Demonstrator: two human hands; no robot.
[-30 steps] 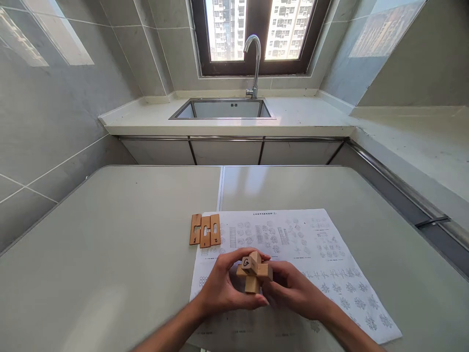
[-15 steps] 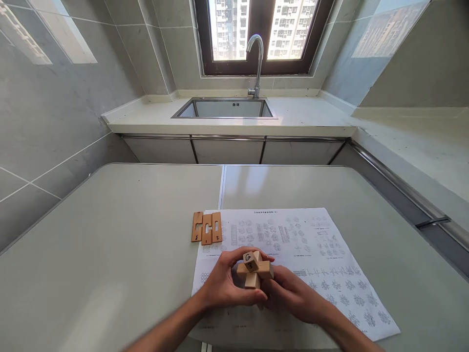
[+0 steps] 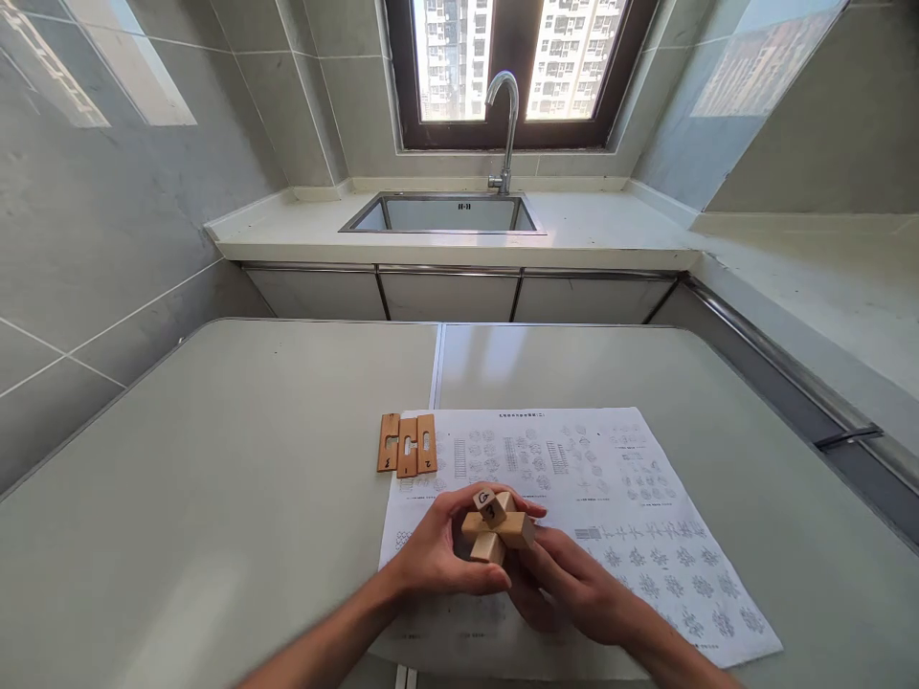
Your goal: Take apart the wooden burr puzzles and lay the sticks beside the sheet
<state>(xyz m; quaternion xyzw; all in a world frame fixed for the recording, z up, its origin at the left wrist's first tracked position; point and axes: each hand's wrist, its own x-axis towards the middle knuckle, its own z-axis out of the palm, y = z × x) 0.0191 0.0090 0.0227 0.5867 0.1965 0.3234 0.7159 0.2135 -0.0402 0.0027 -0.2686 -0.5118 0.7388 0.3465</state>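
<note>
The bare hands (image 3: pixel 431 553) have slender fingers (image 3: pixel 457 499), narrow wrists (image 3: pixel 393 583) and uncovered forearms (image 3: pixel 326 627).

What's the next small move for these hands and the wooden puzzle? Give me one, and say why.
Perhaps gently nudge the block end on the right of the wooden puzzle with the right hand, letting the left hand steady it: the left hand curls around the puzzle, and the right hand's fingers lie right by that end.
</note>
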